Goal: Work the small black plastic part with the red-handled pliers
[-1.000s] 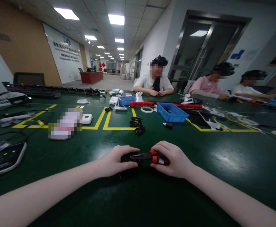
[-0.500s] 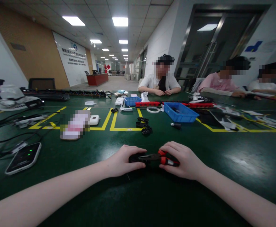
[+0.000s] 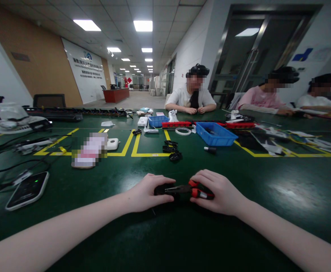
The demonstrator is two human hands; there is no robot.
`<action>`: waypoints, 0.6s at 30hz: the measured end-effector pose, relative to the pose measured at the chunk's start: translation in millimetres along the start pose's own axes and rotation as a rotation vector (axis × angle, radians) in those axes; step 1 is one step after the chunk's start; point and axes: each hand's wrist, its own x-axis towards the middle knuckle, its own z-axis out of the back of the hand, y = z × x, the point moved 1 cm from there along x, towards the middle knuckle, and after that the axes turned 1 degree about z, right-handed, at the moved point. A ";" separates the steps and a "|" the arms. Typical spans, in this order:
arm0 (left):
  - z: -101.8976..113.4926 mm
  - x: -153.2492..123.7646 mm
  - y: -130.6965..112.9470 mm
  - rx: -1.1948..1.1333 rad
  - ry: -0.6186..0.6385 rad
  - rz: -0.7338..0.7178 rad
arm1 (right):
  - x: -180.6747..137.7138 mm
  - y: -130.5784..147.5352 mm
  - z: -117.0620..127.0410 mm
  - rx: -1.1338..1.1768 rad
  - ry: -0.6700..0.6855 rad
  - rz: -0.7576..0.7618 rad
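My right hand [image 3: 217, 190] is closed round the red-and-black handles of a pair of pliers [image 3: 192, 190], whose dark jaws point left. The jaws reach a small black part [image 3: 161, 189] that my left hand [image 3: 147, 192] holds pressed against the green table [image 3: 267, 196], fingers curled over it. Both hands rest on the table close in front of me, almost touching each other. Most of the black part is hidden under my left fingers.
Several small black parts [image 3: 171, 150] lie just beyond my hands, with a blue bin [image 3: 214, 135], a roll of tape [image 3: 183, 131] and red trays behind. A phone [image 3: 26, 190] and cables lie at the left. Three people sit across the table.
The view swung to the left after the earliest frame and has since held still. My hands have kept their grip and place on the table.
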 end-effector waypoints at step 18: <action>-1.9 0.4 0.2 0.007 0.032 0.019 | -1.4 -1.5 -1.7 -0.014 0.013 0.010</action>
